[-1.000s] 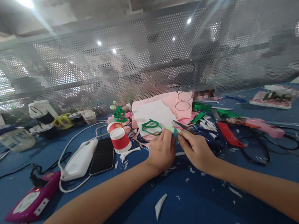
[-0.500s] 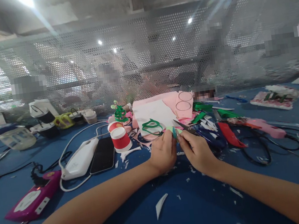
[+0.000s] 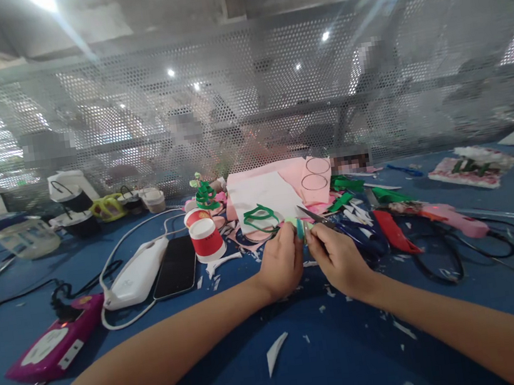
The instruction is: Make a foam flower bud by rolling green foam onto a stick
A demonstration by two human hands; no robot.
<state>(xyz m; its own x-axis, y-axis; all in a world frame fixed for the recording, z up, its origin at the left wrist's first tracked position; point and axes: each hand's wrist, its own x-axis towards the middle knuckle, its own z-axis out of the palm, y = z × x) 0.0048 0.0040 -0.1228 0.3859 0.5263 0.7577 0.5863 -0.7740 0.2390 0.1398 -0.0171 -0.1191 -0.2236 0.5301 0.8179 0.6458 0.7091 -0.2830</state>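
My left hand (image 3: 285,263) and my right hand (image 3: 341,258) meet at the middle of the table, fingers closed. Pinched between their fingertips is a small light-green and teal piece (image 3: 300,229); it looks like a rolled strip, but fingers cover most of it. Just behind my right hand lie scissors (image 3: 315,215), blades pointing away to the left. A loop of green strip (image 3: 260,218) rests on white paper (image 3: 264,193) beyond my left hand. Pink paper (image 3: 318,192) with drawn circles lies under and beside that sheet.
On the left are red-and-white paper cups (image 3: 207,242), a phone (image 3: 175,267), a white power bank (image 3: 139,274) with a cable, and a purple power strip (image 3: 56,340). On the right sit a pink glue gun (image 3: 457,220) and a red piece (image 3: 395,232). Paper scraps (image 3: 277,354) litter the blue table.
Both hands stay in nearly the same place, still pinching the small piece. A little more of its teal band shows between the fingertips. The table things look unmoved.
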